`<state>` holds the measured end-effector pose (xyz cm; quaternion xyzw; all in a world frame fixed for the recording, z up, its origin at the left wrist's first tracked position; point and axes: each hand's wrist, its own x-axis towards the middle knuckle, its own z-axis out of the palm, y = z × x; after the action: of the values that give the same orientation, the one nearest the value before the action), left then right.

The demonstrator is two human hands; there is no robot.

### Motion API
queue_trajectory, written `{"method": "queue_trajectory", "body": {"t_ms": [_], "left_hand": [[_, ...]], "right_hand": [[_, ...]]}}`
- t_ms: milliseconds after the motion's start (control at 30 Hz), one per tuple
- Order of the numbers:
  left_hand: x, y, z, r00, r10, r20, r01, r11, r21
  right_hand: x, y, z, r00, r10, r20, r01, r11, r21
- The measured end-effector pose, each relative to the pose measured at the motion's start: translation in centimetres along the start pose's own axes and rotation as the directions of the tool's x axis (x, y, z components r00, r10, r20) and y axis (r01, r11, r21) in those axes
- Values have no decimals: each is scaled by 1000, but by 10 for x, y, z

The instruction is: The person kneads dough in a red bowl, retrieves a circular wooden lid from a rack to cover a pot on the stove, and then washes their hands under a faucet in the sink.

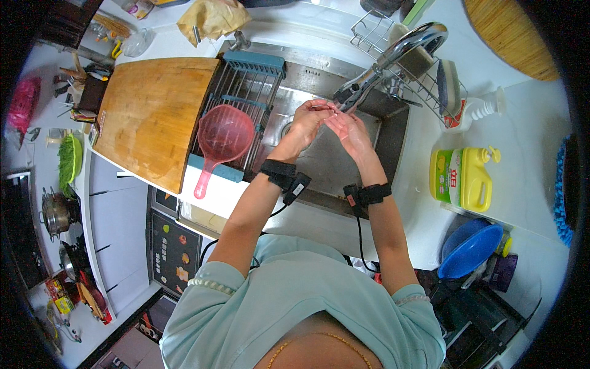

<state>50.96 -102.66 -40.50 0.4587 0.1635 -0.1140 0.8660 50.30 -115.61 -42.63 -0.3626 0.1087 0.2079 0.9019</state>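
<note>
Both hands are together just below the spout of a chrome faucet (357, 87), over a stainless steel sink (322, 170). My left hand (309, 120) has its fingertips against the fingers of my right hand (348, 129), near the faucet's mouth. The right palm faces up, wet and partly open. Whether something small lies between the fingers cannot be made out. A pink translucent plastic ladle (227, 133) rests on an extendable metal drying rack (262, 117) across the sink's left side. Black straps with small devices sit around both wrists.
A wooden cutting board (156, 120) lies left of the rack. A wire caddy (426, 87) with sponges stands behind the faucet. To the right are a yellow detergent jug (461, 177), a white spray bottle (474, 110) and blue plastic basins (470, 249). A round wooden board (516, 37) is at the upper right.
</note>
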Motion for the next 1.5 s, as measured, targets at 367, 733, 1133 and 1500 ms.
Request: {"method": "queue_trajectory", "body": {"t_ms": [367,733,1133,1500], "left_hand": [[10,-28,10,947,188,-262,-124,962,243],[3,-25,14,968,-182,-174,146,969,-201],[2,-17,-7,991,-73,-116,34,950,-311],[2,-15,-10,999,-39,-34,28,961,-275]], "right_hand": [[-18,15,48,992,-53,-111,54,999,2],[4,31,38,984,8,-175,-102,840,-533],[36,1,9,991,48,128,-72,978,196],[28,-6,13,981,-9,194,-7,996,85]]}}
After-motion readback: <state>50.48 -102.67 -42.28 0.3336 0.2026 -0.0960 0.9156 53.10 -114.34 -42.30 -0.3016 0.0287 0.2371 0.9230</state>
